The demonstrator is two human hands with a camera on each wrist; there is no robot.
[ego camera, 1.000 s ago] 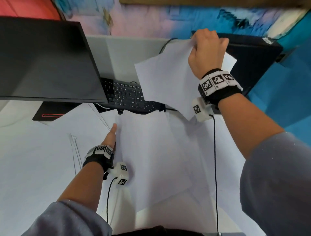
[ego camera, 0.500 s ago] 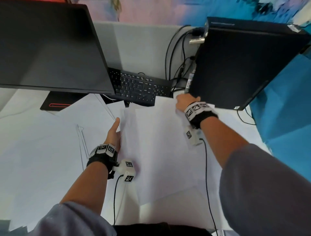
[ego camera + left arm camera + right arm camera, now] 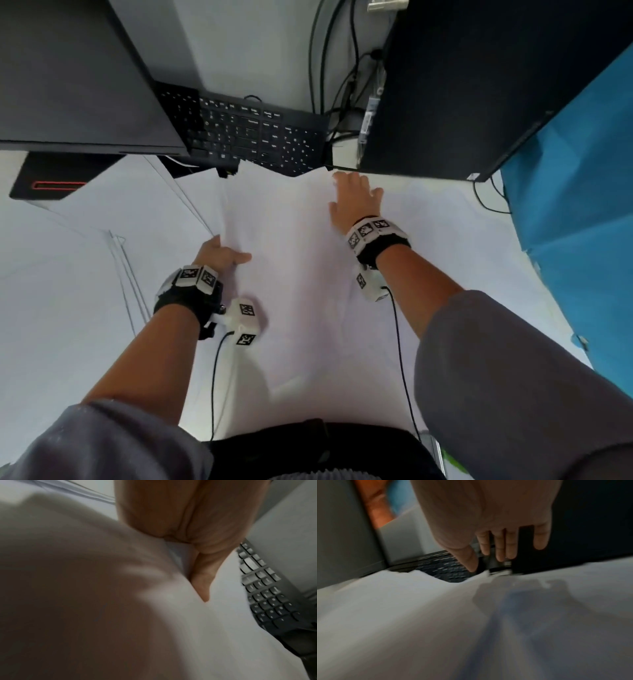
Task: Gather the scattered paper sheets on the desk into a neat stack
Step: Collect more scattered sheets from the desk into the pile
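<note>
A loose pile of white paper sheets (image 3: 294,260) lies in the middle of the desk, its far edge against the keyboard. My left hand (image 3: 226,254) grips the pile's left edge, thumb on top; the left wrist view shows that thumb (image 3: 202,582) pressing into the bulging paper (image 3: 102,588). My right hand (image 3: 354,197) is spread with straight fingers over the pile's far right corner. In the right wrist view its fingers (image 3: 501,547) hang just above the sheets (image 3: 436,615) and cast a shadow on them. More sheets (image 3: 85,260) lie to the left.
A dark monitor (image 3: 78,75) and its base (image 3: 54,178) stand at the back left, with a black keyboard (image 3: 253,133) behind the pile. A black computer tower (image 3: 479,85) with cables (image 3: 342,85) stands at the back right. A blue partition (image 3: 582,222) borders the right side.
My right hand brought the sheet it held in the air down onto the pile, let it go and now lies spread. My left hand now grips the pile's edge.
</note>
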